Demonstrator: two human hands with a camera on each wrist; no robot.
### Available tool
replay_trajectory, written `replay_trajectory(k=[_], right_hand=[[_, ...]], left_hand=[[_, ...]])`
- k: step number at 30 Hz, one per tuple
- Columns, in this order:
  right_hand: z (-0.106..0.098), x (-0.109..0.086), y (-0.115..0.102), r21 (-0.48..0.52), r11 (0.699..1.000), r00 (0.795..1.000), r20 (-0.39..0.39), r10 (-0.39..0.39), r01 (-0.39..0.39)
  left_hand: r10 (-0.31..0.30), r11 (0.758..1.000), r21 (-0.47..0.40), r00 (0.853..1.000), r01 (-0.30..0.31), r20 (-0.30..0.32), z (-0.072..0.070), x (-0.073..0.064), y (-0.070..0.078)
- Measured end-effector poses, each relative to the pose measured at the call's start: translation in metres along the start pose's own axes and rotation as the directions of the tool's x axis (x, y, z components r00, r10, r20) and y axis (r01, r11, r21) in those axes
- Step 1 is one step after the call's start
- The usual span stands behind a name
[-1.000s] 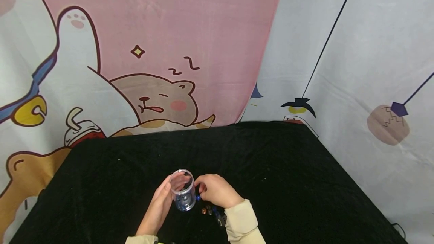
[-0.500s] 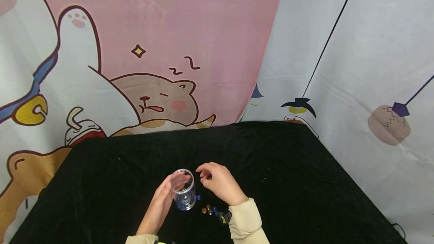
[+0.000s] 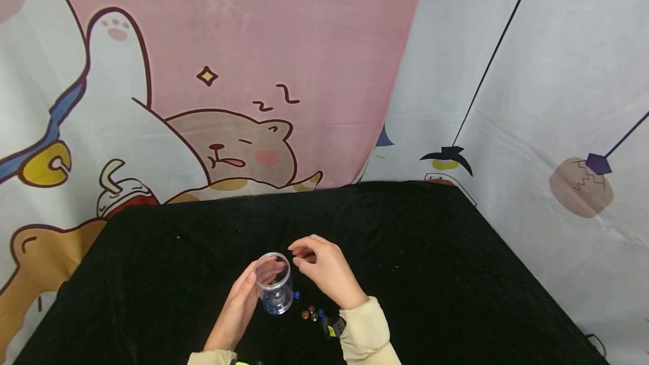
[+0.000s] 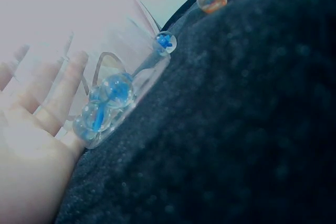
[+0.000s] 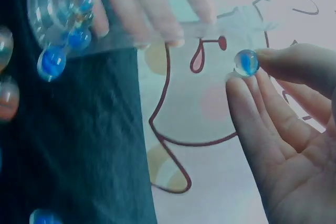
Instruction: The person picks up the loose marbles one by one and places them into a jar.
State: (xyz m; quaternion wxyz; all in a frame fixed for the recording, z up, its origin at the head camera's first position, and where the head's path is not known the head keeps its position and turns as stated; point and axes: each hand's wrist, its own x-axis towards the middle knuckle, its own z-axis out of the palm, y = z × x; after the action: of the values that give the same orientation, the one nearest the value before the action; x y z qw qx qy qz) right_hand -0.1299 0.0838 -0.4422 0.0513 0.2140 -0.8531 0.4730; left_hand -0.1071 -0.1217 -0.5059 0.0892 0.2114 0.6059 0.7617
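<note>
Right hand (image 3: 328, 272) is up higher than a second ago, pinching a blue marble (image 5: 247, 62) roughly 1 o'clock from the jar (image 3: 276, 286), so that one's off the cloth (image 3: 431, 275). Left hand (image 3: 240, 304) grips the jar; loose marbles (image 3: 314, 316) sit around 4.

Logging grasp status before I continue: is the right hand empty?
No, the right wrist view shows the right hand pinching a clear marble with a blue streak.
</note>
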Motion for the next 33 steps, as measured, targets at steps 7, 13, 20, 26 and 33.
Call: replay_trajectory(k=[7, 13, 20, 26, 33], right_hand=[[-0.001, 0.000, -0.006, 0.143, 0.989, 1.000, -0.006, 0.024, -0.023], [-0.003, 0.000, -0.015, 0.184, 0.983, 0.999, -0.029, 0.030, -0.024], [-0.014, -0.006, -0.045, 0.202, 0.979, 0.999, -0.024, 0.023, -0.017], [-0.013, -0.006, -0.048, 0.194, 0.981, 1.000, -0.026, 0.004, 0.002], [0.000, -0.001, -0.019, 0.157, 0.987, 0.999, -0.027, -0.043, 0.046]], left_hand=[[0.021, 1.000, -0.001, 1.000, -0.021, 0.003, -0.001, 0.000, -0.004], [0.053, 0.998, 0.026, 0.999, -0.054, 0.008, -0.002, 0.000, -0.008], [0.004, 1.000, 0.001, 1.000, -0.004, -0.001, 0.000, 0.000, -0.002], [-0.017, 1.000, 0.004, 1.000, 0.017, -0.017, -0.002, 0.000, -0.005], [0.022, 0.999, 0.030, 1.000, -0.021, -0.015, -0.005, 0.001, -0.015]])
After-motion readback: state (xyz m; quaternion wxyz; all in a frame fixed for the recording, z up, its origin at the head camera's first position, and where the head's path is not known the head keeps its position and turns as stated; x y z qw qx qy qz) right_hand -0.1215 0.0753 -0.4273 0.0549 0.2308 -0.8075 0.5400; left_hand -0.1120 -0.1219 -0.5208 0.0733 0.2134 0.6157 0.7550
